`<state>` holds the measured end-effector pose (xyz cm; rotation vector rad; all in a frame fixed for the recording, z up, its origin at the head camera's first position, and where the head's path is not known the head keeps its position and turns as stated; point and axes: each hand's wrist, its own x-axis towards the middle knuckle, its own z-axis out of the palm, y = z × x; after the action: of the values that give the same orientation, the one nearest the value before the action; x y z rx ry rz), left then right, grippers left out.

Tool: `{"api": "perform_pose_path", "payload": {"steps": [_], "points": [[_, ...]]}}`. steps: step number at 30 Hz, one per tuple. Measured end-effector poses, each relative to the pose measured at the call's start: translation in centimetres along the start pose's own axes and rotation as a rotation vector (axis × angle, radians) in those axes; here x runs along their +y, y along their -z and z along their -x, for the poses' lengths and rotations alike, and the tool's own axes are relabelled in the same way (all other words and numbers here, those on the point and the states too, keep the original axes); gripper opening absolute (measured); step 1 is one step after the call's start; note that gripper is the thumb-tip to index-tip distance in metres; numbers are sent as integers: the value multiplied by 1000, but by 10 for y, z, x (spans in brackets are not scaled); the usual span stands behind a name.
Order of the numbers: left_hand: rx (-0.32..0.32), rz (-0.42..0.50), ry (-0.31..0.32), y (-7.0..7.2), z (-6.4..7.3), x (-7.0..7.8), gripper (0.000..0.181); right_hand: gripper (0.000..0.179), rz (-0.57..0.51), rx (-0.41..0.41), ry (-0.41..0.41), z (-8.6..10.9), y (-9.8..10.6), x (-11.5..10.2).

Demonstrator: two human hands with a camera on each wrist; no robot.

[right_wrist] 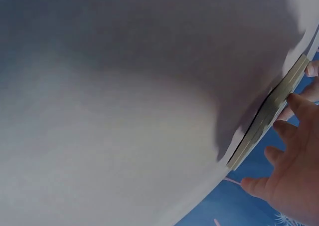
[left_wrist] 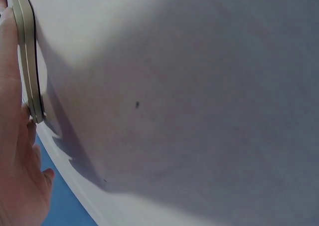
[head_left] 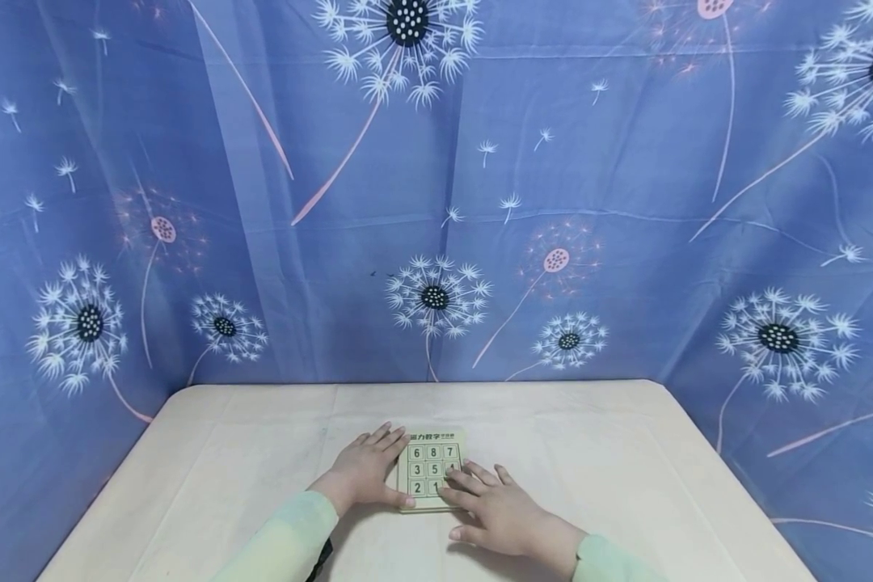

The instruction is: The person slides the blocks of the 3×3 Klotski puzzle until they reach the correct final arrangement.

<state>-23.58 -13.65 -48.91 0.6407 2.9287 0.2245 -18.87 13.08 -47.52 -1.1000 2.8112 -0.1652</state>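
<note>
A pale green number slide puzzle (head_left: 433,503) lies flat on the table, its printed heading facing up along the far edge. The top row reads 6, 8, 7; below come 3, 5 and a partly covered 4, then 2 and 1, with the lower right corner hidden by fingers. My left hand (head_left: 367,470) rests along the puzzle's left side, fingers extended near the upper corner and thumb at the lower one. From the right, my right hand (head_left: 505,511) reaches over with spread fingers, fingertips on the tiles at the right side. The left wrist view shows the puzzle's edge (left_wrist: 29,56) beside the hand.
The cream-coloured table (head_left: 225,453) has rounded far corners. Blue cloth (head_left: 364,323) printed with dandelions hangs behind it and on both sides. A black strap (head_left: 322,559) shows under the left sleeve (head_left: 291,533).
</note>
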Motion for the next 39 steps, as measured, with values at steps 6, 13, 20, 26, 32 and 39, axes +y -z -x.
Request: {"api": "perform_pose_path", "payload": {"steps": [6, 13, 20, 26, 32, 39], "points": [[8, 6, 0, 2, -1, -1, 110, 65, 36, 18, 10, -2, -1, 3], [6, 6, -1, 3, -1, -1, 109, 64, 64, 39, 20, -1, -2, 6], [7, -10, -8, 5, -1, 0, 108, 63, 56, 38, 15, 0, -3, 7], [2, 14, 5, 3, 0, 1, 109, 62, 27, 30, 11, 1, -3, 9], [2, 12, 8, 3, 1, 1, 109, 60, -4, 34, 10, 3, -1, 10], [-10, 0, 5, 1, 0, 0, 109, 58, -38, 27, 0, 6, 1, 12]]}}
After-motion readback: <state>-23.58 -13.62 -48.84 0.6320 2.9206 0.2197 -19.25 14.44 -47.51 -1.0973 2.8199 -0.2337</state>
